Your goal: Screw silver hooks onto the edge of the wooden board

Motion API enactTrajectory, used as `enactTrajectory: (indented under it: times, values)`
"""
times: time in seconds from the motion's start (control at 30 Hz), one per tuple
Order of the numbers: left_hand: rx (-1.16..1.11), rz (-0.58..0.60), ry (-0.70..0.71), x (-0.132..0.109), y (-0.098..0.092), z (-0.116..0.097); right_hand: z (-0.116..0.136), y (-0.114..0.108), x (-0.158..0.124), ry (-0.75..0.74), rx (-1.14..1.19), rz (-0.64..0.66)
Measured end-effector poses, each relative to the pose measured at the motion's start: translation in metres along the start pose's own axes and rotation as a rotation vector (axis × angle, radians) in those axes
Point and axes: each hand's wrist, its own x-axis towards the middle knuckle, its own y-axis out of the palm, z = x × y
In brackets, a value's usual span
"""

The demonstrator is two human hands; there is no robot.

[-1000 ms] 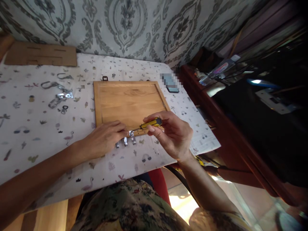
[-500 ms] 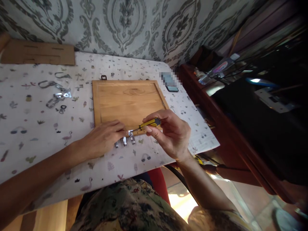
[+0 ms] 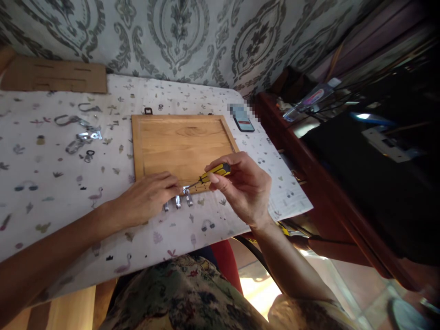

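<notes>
A framed wooden board (image 3: pixel 187 142) lies flat, with shiny metal hooks (image 3: pixel 178 201) along its near edge. My right hand (image 3: pixel 249 188) grips a yellow-and-black screwdriver (image 3: pixel 215 174) between thumb and fingers. The shaft slants down to the left, and its tip meets the base of a metal hook (image 3: pixel 189 198) at the board's edge. My left hand (image 3: pixel 151 197) rests on the near left part of the board, its fingertips pressed together against that hook's base. The screw under the tip is too small to make out.
Loose metal hooks (image 3: pixel 84 135) lie on the patterned tablecloth (image 3: pixel 62 183) at the left. A cardboard piece (image 3: pixel 55 77) sits at the back left. A phone (image 3: pixel 243 120) lies beyond the board's right side. Farther right stand a dark red desk (image 3: pixel 295 146) and a plastic bottle (image 3: pixel 311 100).
My right hand has shifted its fingers slightly on the screwdriver handle, and the handle has turned a little. My left hand and the board have stayed in place.
</notes>
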Motion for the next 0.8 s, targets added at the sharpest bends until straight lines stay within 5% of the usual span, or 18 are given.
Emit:
enactTrajectory:
  times: [0.47,0.67,0.8]
  values:
    - [-0.027,-0.014,0.006,-0.002,0.006,0.003,-0.002,-0.002,0.003,-0.112,-0.028,0.111]
    - [-0.031,-0.001,-0.012,0.000,0.005,0.002,0.001,-0.012,0.011,-0.210,-0.015,0.309]
    - [-0.028,0.004,-0.002,-0.001,0.005,0.003,-0.001,-0.009,0.012,-0.229,-0.037,0.196]
